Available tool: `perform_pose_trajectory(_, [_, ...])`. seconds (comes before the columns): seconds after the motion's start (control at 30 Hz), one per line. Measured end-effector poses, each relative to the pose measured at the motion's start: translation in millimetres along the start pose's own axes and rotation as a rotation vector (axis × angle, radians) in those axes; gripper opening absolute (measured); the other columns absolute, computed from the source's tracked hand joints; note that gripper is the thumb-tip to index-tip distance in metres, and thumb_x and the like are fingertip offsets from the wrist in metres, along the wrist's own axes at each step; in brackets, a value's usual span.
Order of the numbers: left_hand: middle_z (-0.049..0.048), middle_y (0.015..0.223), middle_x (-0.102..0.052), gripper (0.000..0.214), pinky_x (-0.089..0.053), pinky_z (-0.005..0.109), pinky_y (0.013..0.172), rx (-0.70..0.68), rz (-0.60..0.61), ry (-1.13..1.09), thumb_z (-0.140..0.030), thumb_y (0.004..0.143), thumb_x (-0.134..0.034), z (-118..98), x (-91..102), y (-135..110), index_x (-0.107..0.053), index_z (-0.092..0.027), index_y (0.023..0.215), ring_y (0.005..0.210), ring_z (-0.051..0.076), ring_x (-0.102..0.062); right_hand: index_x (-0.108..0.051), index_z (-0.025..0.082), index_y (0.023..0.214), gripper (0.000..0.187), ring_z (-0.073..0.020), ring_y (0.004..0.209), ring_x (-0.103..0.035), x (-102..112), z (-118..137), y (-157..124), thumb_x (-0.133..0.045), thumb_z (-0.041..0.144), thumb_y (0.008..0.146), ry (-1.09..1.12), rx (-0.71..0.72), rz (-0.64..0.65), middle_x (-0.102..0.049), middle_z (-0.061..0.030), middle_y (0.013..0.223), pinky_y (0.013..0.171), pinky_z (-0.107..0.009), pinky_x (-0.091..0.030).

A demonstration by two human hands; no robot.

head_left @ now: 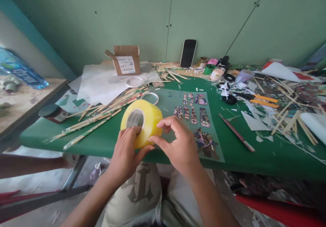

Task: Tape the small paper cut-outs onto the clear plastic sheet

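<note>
A wide roll of yellow packing tape [152, 118] is held up in front of me, over the near edge of the green table. My left hand [128, 145] is wrapped around its lower left side, fingers hooked into the core and thumb beneath. On the right side of the roll, my right hand [175, 140] has its thumb and curled index finger at the tape's outer face; whether it pinches a tape end is too small to see. Behind the hands lies a clear sheet [165, 99] with several dark patterned cut-out pieces [204, 117] on it.
Chopsticks in printed wrappers [102, 120] lie left, near a dark-lidded jar [52, 113]. A small cardboard box [127, 64] and a phone [188, 53] stand at the back. Orange-handled scissors [263, 100], a slim cutter [236, 132] and loose sticks lie right. Someone's arm [33, 166] shows lower left.
</note>
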State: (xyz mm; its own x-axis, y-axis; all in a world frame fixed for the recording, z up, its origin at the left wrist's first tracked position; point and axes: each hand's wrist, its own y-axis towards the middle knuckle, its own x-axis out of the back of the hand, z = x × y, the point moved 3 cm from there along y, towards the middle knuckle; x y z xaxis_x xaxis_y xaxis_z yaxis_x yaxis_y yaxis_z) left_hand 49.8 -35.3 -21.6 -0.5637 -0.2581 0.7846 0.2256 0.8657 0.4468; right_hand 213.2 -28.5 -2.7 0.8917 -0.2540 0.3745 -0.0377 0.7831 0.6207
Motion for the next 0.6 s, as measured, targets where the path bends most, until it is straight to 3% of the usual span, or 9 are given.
perform_pose_trajectory(0.1, [0.0053,0.092,-0.063,0.027,-0.049,0.036,0.074,0.045,-0.025,-0.013,-0.043,0.087,-0.060,2.9,1.0,-0.4,-0.051,-0.022,0.102,0.086,0.024,-0.060,-0.055,0.023,0.089,0.011,-0.0139,0.076,-0.063,-5.6,0.8,0.8,-0.064,0.018,0.086,0.052,0.047,0.013,-0.064,0.0010,0.081,0.071,-0.027,-0.054])
perform_pose_trajectory(0.23, [0.0051,0.091,-0.062,0.032,-0.049,0.034,0.068,0.144,-0.071,-0.052,-0.045,0.085,-0.061,5.6,0.0,-4.8,-0.051,-0.021,0.105,0.082,0.023,-0.060,-0.054,0.021,0.099,0.019,-0.0202,0.099,-0.062,-7.1,3.9,0.3,-0.067,0.023,0.086,-0.013,0.088,-0.117,-0.064,-0.0069,0.098,0.085,-0.035,-0.054])
perform_pose_trajectory(0.5, [0.0056,0.092,-0.061,0.038,-0.050,0.036,0.072,0.199,-0.051,-0.155,-0.048,0.082,-0.064,9.3,-0.7,-7.0,-0.052,-0.021,0.106,0.085,0.024,-0.059,-0.055,0.022,0.097,0.015,-0.0153,0.076,-0.063,-9.9,1.3,2.2,-0.066,0.027,0.087,0.009,0.050,-0.022,-0.064,0.0004,0.081,0.072,-0.028,-0.053])
perform_pose_trajectory(0.6, [0.0052,0.091,-0.060,0.036,-0.050,0.036,0.073,0.226,-0.068,-0.165,-0.045,0.081,-0.064,10.2,-2.4,-6.8,-0.052,-0.021,0.105,0.084,0.024,-0.058,-0.055,0.022,0.099,0.016,-0.0149,0.074,-0.062,-12.6,0.1,-1.1,-0.066,0.026,0.088,0.021,0.057,-0.062,-0.062,0.0020,0.076,0.074,-0.029,-0.053])
